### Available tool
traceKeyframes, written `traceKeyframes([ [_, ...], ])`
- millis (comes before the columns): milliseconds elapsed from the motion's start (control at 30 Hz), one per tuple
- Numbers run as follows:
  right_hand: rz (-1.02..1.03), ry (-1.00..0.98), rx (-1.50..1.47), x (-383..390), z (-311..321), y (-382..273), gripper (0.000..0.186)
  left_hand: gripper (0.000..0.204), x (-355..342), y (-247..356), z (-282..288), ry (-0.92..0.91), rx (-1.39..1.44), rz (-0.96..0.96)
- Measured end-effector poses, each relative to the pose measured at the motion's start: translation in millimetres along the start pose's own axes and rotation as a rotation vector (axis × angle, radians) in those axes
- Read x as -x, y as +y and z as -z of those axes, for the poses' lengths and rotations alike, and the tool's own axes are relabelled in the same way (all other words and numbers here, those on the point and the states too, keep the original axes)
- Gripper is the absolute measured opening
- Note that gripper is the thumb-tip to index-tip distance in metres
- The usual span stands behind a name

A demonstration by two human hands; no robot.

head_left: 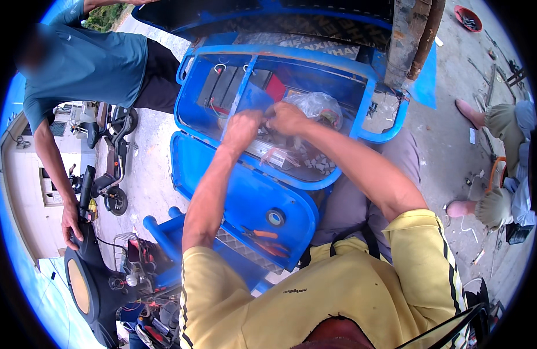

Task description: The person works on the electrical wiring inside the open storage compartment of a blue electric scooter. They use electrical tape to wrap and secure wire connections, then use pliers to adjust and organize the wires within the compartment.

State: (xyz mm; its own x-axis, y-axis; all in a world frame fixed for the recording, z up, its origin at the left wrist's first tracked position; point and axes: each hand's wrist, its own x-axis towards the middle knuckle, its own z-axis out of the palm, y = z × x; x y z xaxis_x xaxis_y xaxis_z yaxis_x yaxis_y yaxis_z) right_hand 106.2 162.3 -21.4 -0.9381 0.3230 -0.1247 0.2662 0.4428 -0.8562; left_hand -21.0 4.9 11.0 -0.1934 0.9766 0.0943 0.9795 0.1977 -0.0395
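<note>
My left hand [243, 129] and my right hand [286, 118] meet over an open blue metal compartment [353, 72]. The fingers of both are pinched close together, and what lies between them is too small or hidden to make out. Dark battery blocks [215, 87] sit at the compartment's left, behind a blue divider bar. Right of my right hand lies a clear plastic bag [319, 104] with things inside. Below my hands, a silver finned metal box [269, 153] with thin reddish wires rests among grey rubble-like bits [318, 166].
A blue panel [222, 186] in front holds a tape roll [275, 217] and orange-handled pliers [264, 234]. A raised dark cover [268, 20] is behind. Another person [88, 72] stands left, a hand on a black seat; someone else [501, 136] is at the right.
</note>
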Motion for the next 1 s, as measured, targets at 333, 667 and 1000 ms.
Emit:
traceKeyframes([
  [333, -0.015, -0.011, 0.027, 0, -5, 1, 0.027, 0.017, -3, 15, 14, -0.039, -0.045, 0.147],
  [667, 0.005, -0.017, 0.028, 8, 3, -6, 0.025, 0.022, -8, 24, 10, -0.06, -0.1, 0.321],
  [1000, 0.059, -0.021, -0.058, 7, -1, 2, 0.021, 0.033, -1, 19, 11, -0.224, 0.398, 0.62],
])
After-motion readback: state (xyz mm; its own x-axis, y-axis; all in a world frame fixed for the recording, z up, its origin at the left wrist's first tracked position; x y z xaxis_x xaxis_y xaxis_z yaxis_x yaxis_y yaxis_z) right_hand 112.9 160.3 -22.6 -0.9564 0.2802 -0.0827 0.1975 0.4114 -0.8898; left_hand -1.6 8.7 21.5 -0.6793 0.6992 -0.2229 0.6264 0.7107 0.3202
